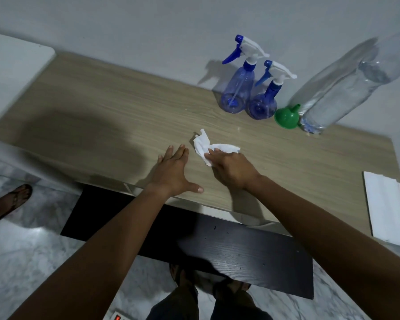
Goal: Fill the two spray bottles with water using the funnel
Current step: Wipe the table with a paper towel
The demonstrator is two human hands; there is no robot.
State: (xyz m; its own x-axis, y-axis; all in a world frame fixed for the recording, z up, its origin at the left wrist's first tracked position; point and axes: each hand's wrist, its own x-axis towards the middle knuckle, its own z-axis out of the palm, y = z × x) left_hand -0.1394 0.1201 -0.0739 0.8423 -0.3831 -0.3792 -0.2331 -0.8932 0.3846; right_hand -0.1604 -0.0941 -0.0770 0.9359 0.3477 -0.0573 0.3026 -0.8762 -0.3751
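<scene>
Two blue spray bottles stand upright at the back of the wooden table (102, 107), the taller one (237, 88) left of the shorter one (264, 100), both with white-and-blue trigger heads screwed on. A green funnel (286, 116) lies on its side just right of them. A large clear water bottle (346, 84) stands beside the funnel. My right hand (231, 168) holds a crumpled white tissue (208, 147) against the tabletop. My left hand (173, 169) rests flat on the table near the front edge, fingers straight.
A stack of folded white paper towels (386, 206) lies at the table's right front. A dark shelf board (217, 245) juts out below the table. Another person's sandalled foot (7, 202) is on the marble floor at left. A power strip (118, 316) lies near my feet.
</scene>
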